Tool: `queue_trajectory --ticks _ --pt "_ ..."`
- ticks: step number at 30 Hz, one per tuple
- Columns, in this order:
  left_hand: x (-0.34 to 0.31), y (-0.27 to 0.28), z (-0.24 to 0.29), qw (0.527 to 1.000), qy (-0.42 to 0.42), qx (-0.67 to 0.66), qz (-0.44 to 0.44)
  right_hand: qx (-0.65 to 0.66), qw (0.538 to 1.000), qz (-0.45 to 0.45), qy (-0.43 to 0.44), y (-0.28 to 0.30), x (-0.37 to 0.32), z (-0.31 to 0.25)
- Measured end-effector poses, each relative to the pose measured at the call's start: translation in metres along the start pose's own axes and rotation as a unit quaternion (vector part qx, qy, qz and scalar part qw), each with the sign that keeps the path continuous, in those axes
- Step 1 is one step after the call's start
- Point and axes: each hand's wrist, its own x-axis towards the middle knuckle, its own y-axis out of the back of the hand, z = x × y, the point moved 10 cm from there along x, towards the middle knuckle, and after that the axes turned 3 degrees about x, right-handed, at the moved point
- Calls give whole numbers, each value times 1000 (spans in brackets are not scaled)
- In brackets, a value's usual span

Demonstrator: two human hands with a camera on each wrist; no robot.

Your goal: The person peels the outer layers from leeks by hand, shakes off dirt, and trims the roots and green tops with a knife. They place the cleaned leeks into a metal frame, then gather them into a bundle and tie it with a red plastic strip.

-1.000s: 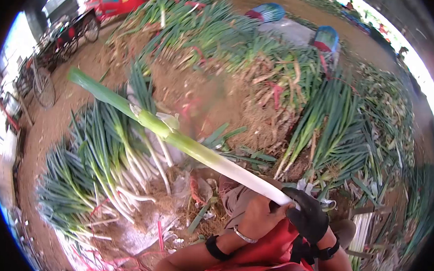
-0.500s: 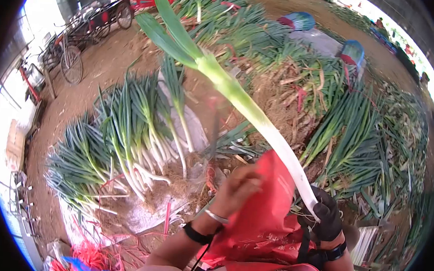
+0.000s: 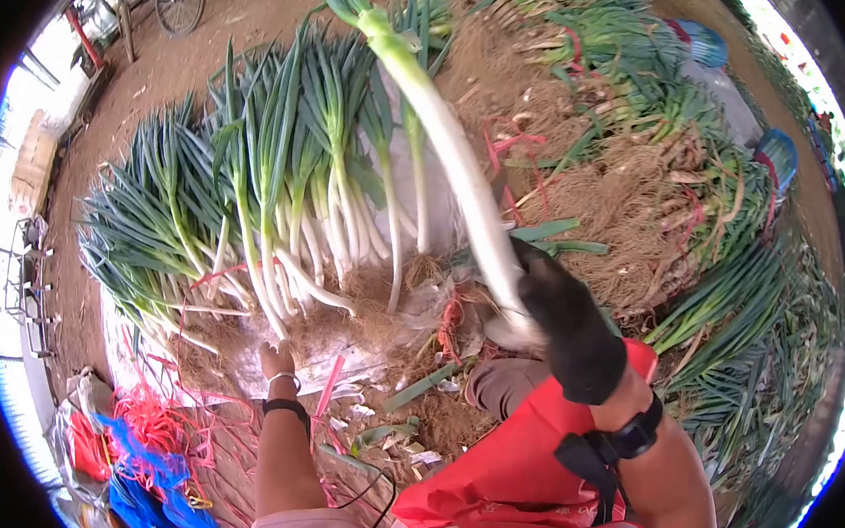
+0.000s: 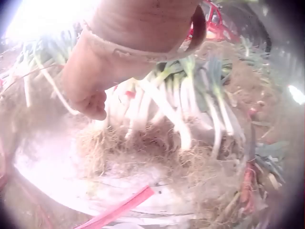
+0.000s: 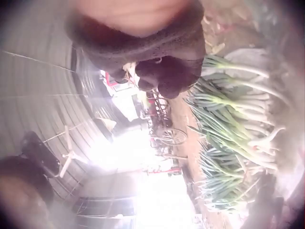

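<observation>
Black fabric covered the right hand (image 3: 574, 322), by which the pale shaft of a long leek (image 3: 458, 160) was gripped, to the right of the leek row (image 3: 336, 181). The left hand (image 3: 278, 362) had been moved from nearer the apron (image 3: 518, 444) to the root ends of the leek row; whether anything was pinched could not be told. The long leek was thus held one-handed. Beneath the leek row, a pale sheet (image 4: 47, 167) was spread.
</observation>
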Motion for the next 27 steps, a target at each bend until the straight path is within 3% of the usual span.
queue_trajectory --ticks 3,5,8,9,12,13,15,17,19,20,21,23,25,26,27 --pt "35 -42 -53 1000 14 -1 -23 -35 999 -24 -24 4 35 48" --pt "38 -60 -65 997 41 -27 -57 45 994 38 -89 48 40 64" --pt "69 -108 -102 994 52 -51 -82 -35 983 120 -138 119 13 70" --pt "67 -110 -96 994 56 -46 -85 -73 977 155 -130 142 1 73" --pt "67 -105 -79 994 62 -57 -63 -122 970 146 -154 190 -28 105" --pt "61 -95 -65 995 62 -56 -62 -121 970 146 -153 189 -32 106" --pt "23 -43 7 995 38 78 -43 -27 948 238 -210 201 -48 117" --pt "-17 -3 80 993 -20 111 -32 -10 957 222 -185 187 -41 107" --pt "-51 14 112 996 -16 -45 -75 -86 970 145 -174 146 -24 83" --pt "-73 6 122 965 24 -217 -143 -47 973 123 -191 130 -22 84" --pt "-102 -3 139 899 60 -381 -209 -66 977 98 -179 110 -17 76" --pt "-185 13 213 792 89 -514 -317 -141 979 30 -142 69 -13 56" --pt "-260 28 266 736 95 -533 -406 -198 974 -7 -111 40 -16 47" --pt "-293 37 287 709 76 -557 -427 -270 961 -39 39 19 -17 25" --pt "-330 49 309 672 69 -574 -462 -337 921 -70 186 1 -31 1"
